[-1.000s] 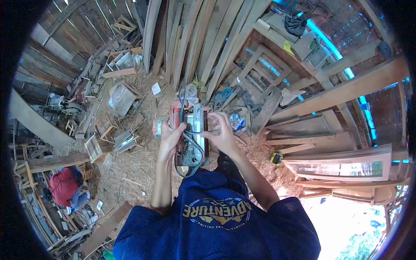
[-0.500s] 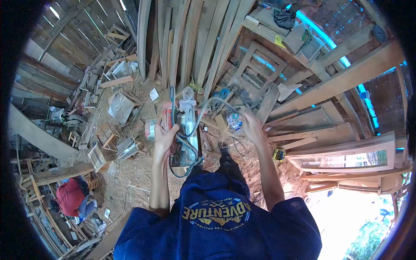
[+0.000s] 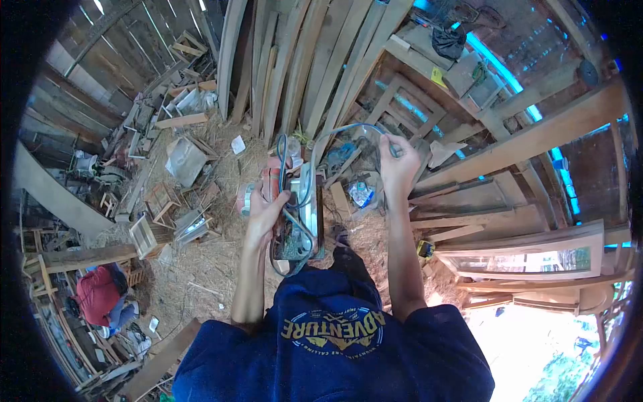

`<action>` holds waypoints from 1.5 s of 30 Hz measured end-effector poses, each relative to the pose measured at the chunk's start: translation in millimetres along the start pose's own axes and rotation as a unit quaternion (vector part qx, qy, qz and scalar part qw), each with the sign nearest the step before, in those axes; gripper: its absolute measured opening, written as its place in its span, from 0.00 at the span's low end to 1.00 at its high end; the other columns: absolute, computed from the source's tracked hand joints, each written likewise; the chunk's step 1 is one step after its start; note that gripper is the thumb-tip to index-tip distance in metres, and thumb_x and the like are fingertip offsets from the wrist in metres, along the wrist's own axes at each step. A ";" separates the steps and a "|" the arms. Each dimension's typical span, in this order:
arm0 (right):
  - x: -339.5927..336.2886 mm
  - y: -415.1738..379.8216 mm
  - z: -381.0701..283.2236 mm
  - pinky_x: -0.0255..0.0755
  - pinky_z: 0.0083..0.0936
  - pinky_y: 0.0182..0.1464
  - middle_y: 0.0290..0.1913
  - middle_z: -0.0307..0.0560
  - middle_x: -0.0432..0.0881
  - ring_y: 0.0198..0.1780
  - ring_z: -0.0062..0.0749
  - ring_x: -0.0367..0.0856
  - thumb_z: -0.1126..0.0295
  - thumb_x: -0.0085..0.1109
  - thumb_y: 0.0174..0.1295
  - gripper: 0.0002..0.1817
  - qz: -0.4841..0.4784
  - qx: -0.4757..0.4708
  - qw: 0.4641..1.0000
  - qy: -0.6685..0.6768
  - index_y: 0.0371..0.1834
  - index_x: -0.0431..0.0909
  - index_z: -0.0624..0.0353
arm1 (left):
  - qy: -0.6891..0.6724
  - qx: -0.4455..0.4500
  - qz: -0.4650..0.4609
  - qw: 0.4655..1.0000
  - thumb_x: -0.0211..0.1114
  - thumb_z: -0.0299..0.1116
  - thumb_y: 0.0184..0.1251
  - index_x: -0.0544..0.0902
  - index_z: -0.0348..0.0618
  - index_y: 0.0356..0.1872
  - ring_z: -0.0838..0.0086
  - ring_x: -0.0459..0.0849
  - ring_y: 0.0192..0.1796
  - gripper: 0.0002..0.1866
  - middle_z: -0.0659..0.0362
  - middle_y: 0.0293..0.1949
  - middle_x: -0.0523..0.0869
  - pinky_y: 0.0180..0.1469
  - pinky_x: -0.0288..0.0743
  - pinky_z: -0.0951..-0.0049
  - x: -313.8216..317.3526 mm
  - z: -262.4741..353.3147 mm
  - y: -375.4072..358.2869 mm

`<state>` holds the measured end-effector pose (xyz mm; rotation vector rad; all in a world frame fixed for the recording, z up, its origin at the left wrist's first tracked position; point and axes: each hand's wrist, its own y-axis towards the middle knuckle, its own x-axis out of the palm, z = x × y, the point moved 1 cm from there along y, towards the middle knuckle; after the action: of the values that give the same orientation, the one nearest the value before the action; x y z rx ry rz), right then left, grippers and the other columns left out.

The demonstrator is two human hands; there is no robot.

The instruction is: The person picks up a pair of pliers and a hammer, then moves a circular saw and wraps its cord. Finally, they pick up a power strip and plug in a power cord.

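Shavings (image 3: 204, 268) are littering the floor (image 3: 171, 295).
Planks (image 3: 333, 74) are lining far side; left grip (image 3: 263, 216) is holding power tool (image 3: 270, 182), right grip (image 3: 400, 169) cord (image 3: 345, 128).

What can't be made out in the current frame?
All in the head view:
- Underside of the red power tool: hidden by its own body.
- Left palm: hidden behind the left hand.
- Cord within the right hand: covered by fingers.
- Print on the blue-and-white packet: too small.
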<state>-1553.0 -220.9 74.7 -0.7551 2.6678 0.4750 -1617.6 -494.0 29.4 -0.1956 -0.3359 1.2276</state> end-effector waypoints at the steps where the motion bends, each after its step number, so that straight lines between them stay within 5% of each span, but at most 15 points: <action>1: -5.1 -4.8 -4.6 0.79 0.31 0.45 0.38 0.51 0.91 0.39 0.39 0.89 0.69 0.68 0.66 0.08 0.004 0.005 1.000 -0.021 0.42 0.89 0.61 | -0.028 -0.008 -0.002 1.000 0.70 0.19 0.62 0.67 0.27 0.66 0.73 0.83 0.53 0.32 0.52 0.55 0.83 0.56 0.78 0.71 -1.5 -9.7 1.8; 4: 11.6 -37.8 7.9 0.80 0.33 0.43 0.38 0.49 0.90 0.39 0.41 0.89 0.71 0.67 0.64 0.06 -0.013 -0.174 0.982 -0.074 0.39 0.87 0.61 | -0.001 -0.028 0.017 0.999 0.72 0.23 0.64 0.60 0.24 0.72 0.69 0.79 0.61 0.40 0.50 0.64 0.78 0.63 0.74 0.69 8.3 -2.2 -2.5; 8: 38.5 -97.6 -14.2 0.79 0.38 0.45 0.40 0.55 0.87 0.42 0.50 0.86 0.72 0.66 0.64 0.06 -0.166 -0.150 0.974 -0.032 0.41 0.86 0.61 | 0.003 -0.022 0.030 0.999 0.71 0.25 0.67 0.60 0.25 0.74 0.69 0.79 0.62 0.39 0.50 0.64 0.78 0.65 0.73 0.69 14.3 -4.7 -6.6; 11: 46.9 -127.5 -26.9 0.75 0.36 0.52 0.39 0.54 0.82 0.47 0.49 0.83 0.76 0.65 0.64 0.08 -0.277 -0.128 0.952 0.035 0.44 0.84 0.68 | -0.021 -0.041 0.050 0.998 0.71 0.22 0.66 0.62 0.26 0.70 0.71 0.83 0.54 0.35 0.49 0.58 0.81 0.53 0.80 0.72 11.0 -9.2 -5.7; 17: 47.4 -136.1 -8.3 0.74 0.34 0.53 0.41 0.52 0.81 0.48 0.45 0.83 0.77 0.63 0.64 0.09 -0.291 -0.131 0.947 0.046 0.45 0.83 0.71 | -0.052 -0.015 0.030 0.998 0.70 0.25 0.69 0.72 0.31 0.63 0.76 0.83 0.48 0.25 0.55 0.50 0.85 0.47 0.79 0.74 19.3 -4.8 -9.2; 23: 39.6 -137.1 -13.8 0.77 0.31 0.52 0.42 0.50 0.83 0.46 0.37 0.85 0.79 0.65 0.65 0.11 -0.306 -0.017 0.948 0.079 0.48 0.75 0.68 | -0.048 -0.025 0.003 0.999 0.71 0.23 0.66 0.75 0.34 0.58 0.76 0.85 0.44 0.21 0.56 0.47 0.86 0.47 0.79 0.75 26.3 -5.9 -5.8; 26: 42.8 -148.7 2.4 0.79 0.33 0.47 0.43 0.50 0.83 0.46 0.40 0.87 0.76 0.69 0.63 0.20 -0.288 0.063 0.926 0.237 0.54 0.70 0.64 | -0.019 -0.022 -0.029 0.999 0.70 0.19 0.63 0.75 0.33 0.57 0.75 0.85 0.45 0.21 0.56 0.46 0.86 0.47 0.80 0.74 22.8 -7.9 -4.0; 29: 41.3 -151.3 9.2 0.79 0.32 0.46 0.44 0.49 0.81 0.50 0.34 0.84 0.74 0.71 0.64 0.28 -0.327 0.035 0.921 0.211 0.61 0.63 0.61 | -0.027 -0.068 0.011 0.997 0.68 0.17 0.60 0.74 0.32 0.58 0.74 0.86 0.46 0.24 0.56 0.47 0.86 0.47 0.81 0.73 21.9 -13.4 -7.4; 35: 18.9 -132.7 9.3 0.80 0.30 0.54 0.63 0.53 0.66 0.57 0.32 0.77 0.81 0.69 0.63 0.28 -0.239 -0.088 0.945 0.206 0.62 0.64 0.60 | -0.005 -0.063 0.000 0.998 0.68 0.18 0.59 0.71 0.29 0.60 0.72 0.86 0.45 0.27 0.53 0.47 0.86 0.47 0.81 0.72 24.0 -15.9 -3.2; 36: 16.4 -132.8 16.9 0.78 0.37 0.60 0.67 0.54 0.65 0.61 0.38 0.75 0.73 0.67 0.68 0.28 -0.237 -0.049 0.935 0.258 0.67 0.64 0.59 | 0.004 -0.048 0.016 0.999 0.69 0.20 0.58 0.73 0.30 0.57 0.72 0.85 0.44 0.25 0.54 0.46 0.85 0.46 0.80 0.72 26.1 -15.9 -4.0; 39: 7.3 -121.0 46.7 0.69 0.41 0.69 0.71 0.53 0.63 0.65 0.43 0.73 0.59 0.59 0.75 0.27 -0.193 -0.156 0.966 0.078 0.70 0.63 0.58 | 0.053 -0.020 0.057 0.997 0.71 0.24 0.57 0.78 0.31 0.50 0.74 0.82 0.42 0.20 0.57 0.42 0.85 0.46 0.78 0.71 29.9 -8.8 -11.4; 40: 9.0 -121.9 61.7 0.61 0.45 0.74 0.69 0.55 0.67 0.72 0.50 0.67 0.49 0.48 0.80 0.26 -0.219 -0.079 0.967 0.101 0.65 0.68 0.61 | 0.083 -0.021 0.064 0.994 0.71 0.24 0.57 0.78 0.31 0.50 0.74 0.82 0.42 0.19 0.58 0.41 0.85 0.46 0.77 0.71 28.9 0.8 -13.2; 43: 27.2 -145.7 183.4 0.56 0.42 0.77 0.74 0.56 0.65 0.76 0.50 0.63 0.49 0.51 0.78 0.27 -0.504 0.066 0.857 0.086 0.61 0.75 0.64 | 0.095 0.000 0.046 0.994 0.70 0.26 0.58 0.79 0.31 0.48 0.79 0.80 0.39 0.17 0.61 0.39 0.83 0.43 0.74 0.73 21.7 10.2 -10.6; 44: 29.1 -151.0 188.8 0.54 0.39 0.79 0.79 0.54 0.60 0.79 0.48 0.59 0.51 0.56 0.76 0.26 -0.509 0.111 0.837 0.168 0.61 0.78 0.65 | 0.072 0.011 0.042 0.996 0.69 0.26 0.58 0.80 0.31 0.48 0.80 0.79 0.38 0.17 0.62 0.39 0.83 0.42 0.74 0.74 19.4 4.6 -8.5; 45: 29.9 -149.0 190.3 0.52 0.38 0.79 0.80 0.54 0.59 0.80 0.46 0.58 0.53 0.56 0.76 0.26 -0.505 0.023 0.854 0.126 0.64 0.76 0.64 | 0.046 0.023 0.038 0.998 0.69 0.26 0.58 0.80 0.31 0.48 0.80 0.78 0.38 0.17 0.62 0.38 0.83 0.41 0.73 0.74 19.6 3.6 -7.1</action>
<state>-1453.7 -278.1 -140.1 -2.1010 2.0246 0.0130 -1606.7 -477.9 38.0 -0.2268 -0.2220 1.2946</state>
